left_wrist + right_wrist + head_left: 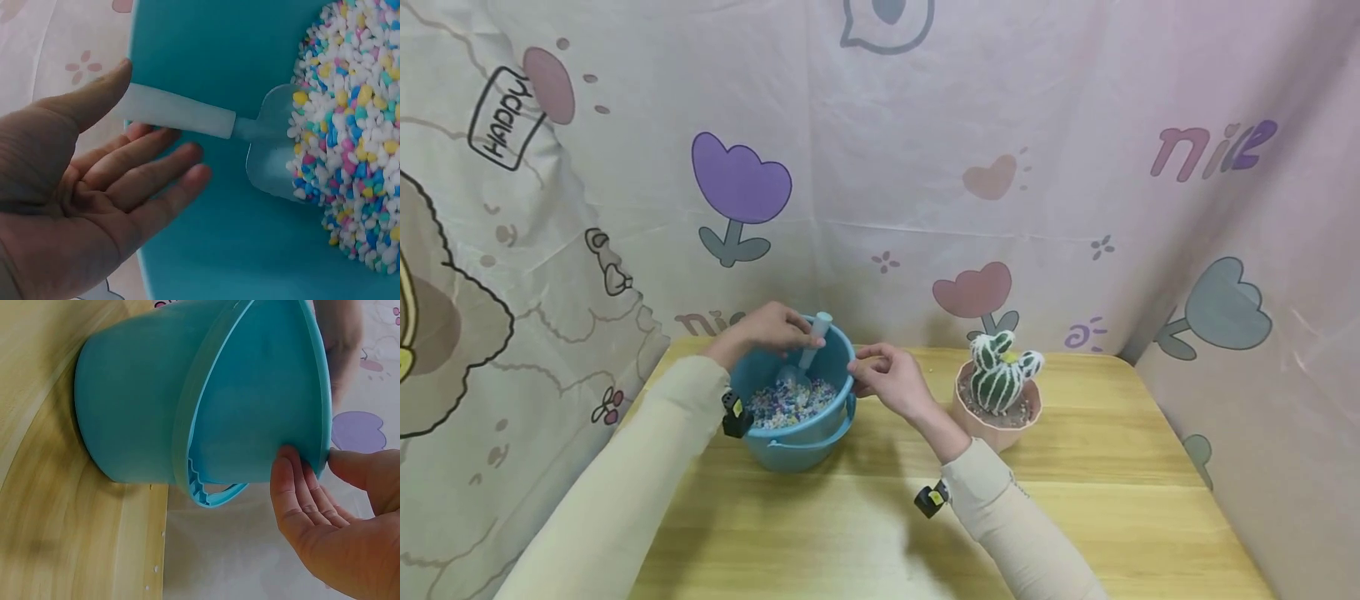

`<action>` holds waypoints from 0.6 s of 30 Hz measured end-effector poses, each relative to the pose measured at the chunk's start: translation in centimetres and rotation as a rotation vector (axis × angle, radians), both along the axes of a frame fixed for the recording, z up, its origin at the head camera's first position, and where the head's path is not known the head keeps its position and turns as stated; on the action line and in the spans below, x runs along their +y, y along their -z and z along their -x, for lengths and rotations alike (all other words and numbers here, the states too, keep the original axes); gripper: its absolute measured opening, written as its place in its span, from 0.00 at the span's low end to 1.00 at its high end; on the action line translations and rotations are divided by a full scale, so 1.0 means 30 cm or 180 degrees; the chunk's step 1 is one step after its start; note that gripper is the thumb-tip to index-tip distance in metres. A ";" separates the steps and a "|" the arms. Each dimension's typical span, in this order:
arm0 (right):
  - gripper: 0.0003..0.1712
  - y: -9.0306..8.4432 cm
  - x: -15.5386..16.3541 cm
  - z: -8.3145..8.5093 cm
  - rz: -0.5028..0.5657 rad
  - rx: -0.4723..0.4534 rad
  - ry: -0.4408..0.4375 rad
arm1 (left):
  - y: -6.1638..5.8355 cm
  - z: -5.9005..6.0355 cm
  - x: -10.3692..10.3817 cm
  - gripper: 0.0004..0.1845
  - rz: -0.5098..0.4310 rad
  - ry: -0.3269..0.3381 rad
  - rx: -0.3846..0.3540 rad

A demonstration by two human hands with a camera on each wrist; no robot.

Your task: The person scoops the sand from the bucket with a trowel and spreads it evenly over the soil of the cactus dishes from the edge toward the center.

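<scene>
At the scoop (181,112), left hand (778,327) loosely spread; right hand (895,381) pinching the bucket rim (199,381).

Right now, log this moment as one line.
left hand: loose at scoop handle | right hand: pinches bucket rim | scoop blade: in multicoloured granules | potted cactus: right of bucket

Curtained-off indoor nook, cartoon-printed cloth hangings (880,150), pale wood-grain table (1097,500)

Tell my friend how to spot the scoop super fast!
On the wooden table, find the blue bucket, left of the potted cactus. Inside, look at the colourful pebbles. The scoop dips into them: it's the one with a long, pale handle and see-through blade.
</scene>
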State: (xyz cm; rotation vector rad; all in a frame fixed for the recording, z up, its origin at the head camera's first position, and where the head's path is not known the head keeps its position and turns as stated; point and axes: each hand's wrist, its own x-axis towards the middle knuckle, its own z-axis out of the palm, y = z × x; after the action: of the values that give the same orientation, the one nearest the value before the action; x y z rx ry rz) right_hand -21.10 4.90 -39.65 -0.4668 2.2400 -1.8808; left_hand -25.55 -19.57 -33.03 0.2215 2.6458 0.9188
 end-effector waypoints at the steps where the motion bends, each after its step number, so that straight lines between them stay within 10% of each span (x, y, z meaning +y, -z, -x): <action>1: 0.21 0.000 0.001 0.000 -0.0004 0.0002 -0.0001 | 0.001 0.003 0.004 0.32 -0.0008 -0.0016 0.0022; 18: 0.22 0.009 0.005 0.013 0.0048 -0.0062 -0.0052 | 0.016 0.031 0.006 0.15 0.0194 0.0239 0.0653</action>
State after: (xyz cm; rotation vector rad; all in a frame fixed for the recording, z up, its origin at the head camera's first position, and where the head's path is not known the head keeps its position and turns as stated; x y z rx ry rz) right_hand -21.49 5.05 -39.91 -0.4656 2.2046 -1.8875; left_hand -26.48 -19.40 -33.52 0.4181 2.8254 0.8301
